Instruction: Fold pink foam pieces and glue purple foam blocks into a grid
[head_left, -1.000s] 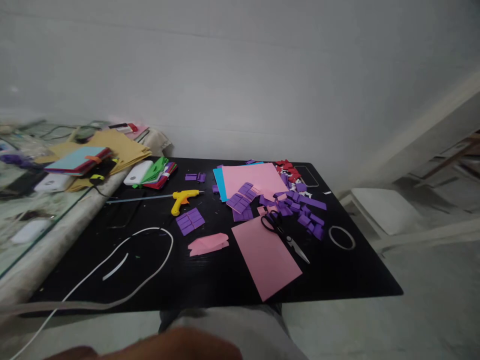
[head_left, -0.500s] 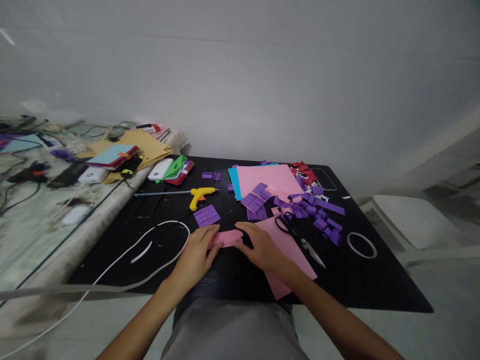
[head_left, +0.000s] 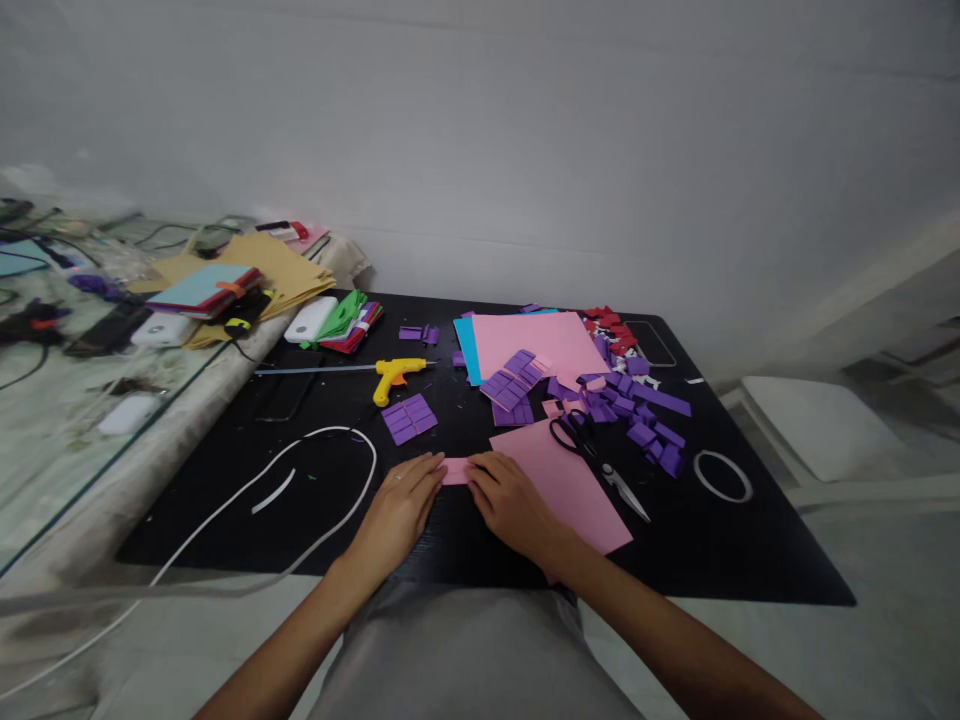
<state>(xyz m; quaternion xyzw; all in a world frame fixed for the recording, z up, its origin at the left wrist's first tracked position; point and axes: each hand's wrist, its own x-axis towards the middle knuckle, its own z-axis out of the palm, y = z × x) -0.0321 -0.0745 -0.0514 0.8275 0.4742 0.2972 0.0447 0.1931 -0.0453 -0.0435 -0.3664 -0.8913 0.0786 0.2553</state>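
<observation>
A narrow strip of pink paper (head_left: 456, 471) lies flat near the front of the black table, its two ends covered by my fingers. My left hand (head_left: 406, 500) grips the strip's left end with fingers pressed together. On the other end, my right hand (head_left: 509, 497) holds it the same way, fingers bent over the paper. Under my right wrist rests a larger pink sheet (head_left: 559, 480), with black-handled scissors (head_left: 604, 467) lying across it. Just beyond my left hand is a purple folded-paper panel (head_left: 409, 418).
A yellow glue gun (head_left: 396, 378) lies at the left, near a looped white cable (head_left: 373, 455). Behind are stacked pink sheets (head_left: 529, 340) and purple panels (head_left: 514, 380). Purple pieces (head_left: 626, 400), red pieces (head_left: 611, 330) and a white ring (head_left: 722, 476) sit right.
The pink strip, raised and curled before, now lies flatter and straighter between my hands. My fingers have come down over its ends. The whole view has shifted slightly.
</observation>
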